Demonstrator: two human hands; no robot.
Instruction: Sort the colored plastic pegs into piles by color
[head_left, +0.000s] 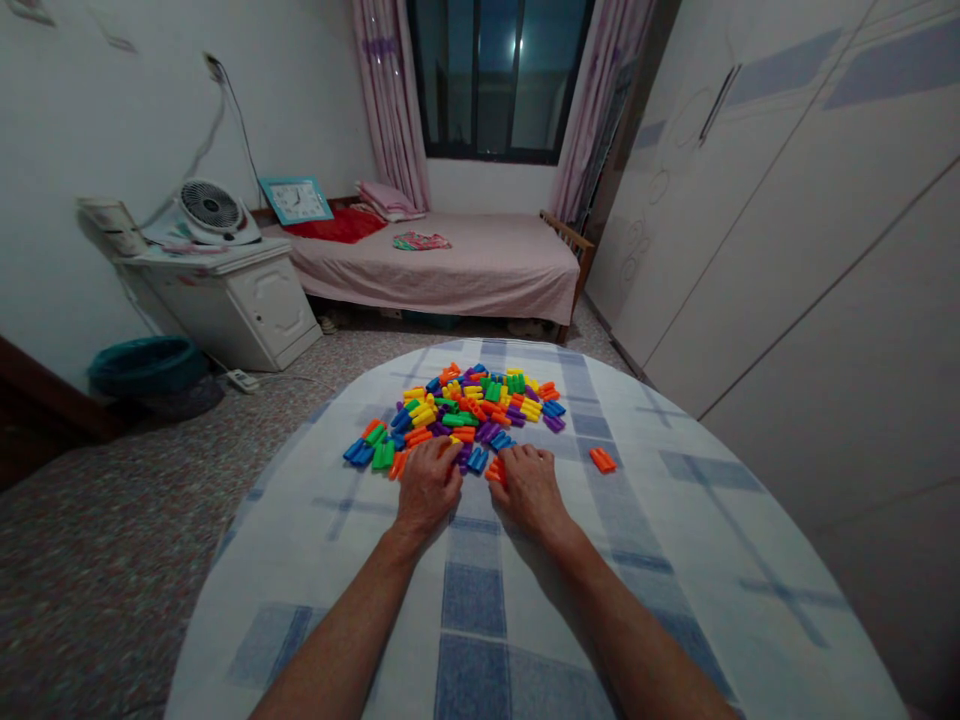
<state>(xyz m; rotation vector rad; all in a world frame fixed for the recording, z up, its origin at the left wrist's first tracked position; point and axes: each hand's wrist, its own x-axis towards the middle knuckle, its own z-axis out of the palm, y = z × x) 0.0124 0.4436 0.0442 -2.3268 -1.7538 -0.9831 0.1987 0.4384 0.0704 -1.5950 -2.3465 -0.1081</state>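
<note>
A heap of small plastic building pieces (465, 412) in orange, yellow, green, blue and purple lies on a round table with a blue-checked white cloth (480, 600). My left hand (427, 486) rests palm down at the heap's near edge, fingers curled onto pieces there. Beside it, my right hand (529, 488) also lies palm down, its fingers bent over an orange piece (494, 472). What each hand grips under its fingers is hidden. One orange piece (602, 460) lies alone to the right of the heap.
Beyond the table stand a bed with a pink cover (465, 265), a white cabinet (240, 300) carrying a fan (211, 210), and a teal basin (142, 365) on the floor. White wardrobe doors (787, 220) line the right side.
</note>
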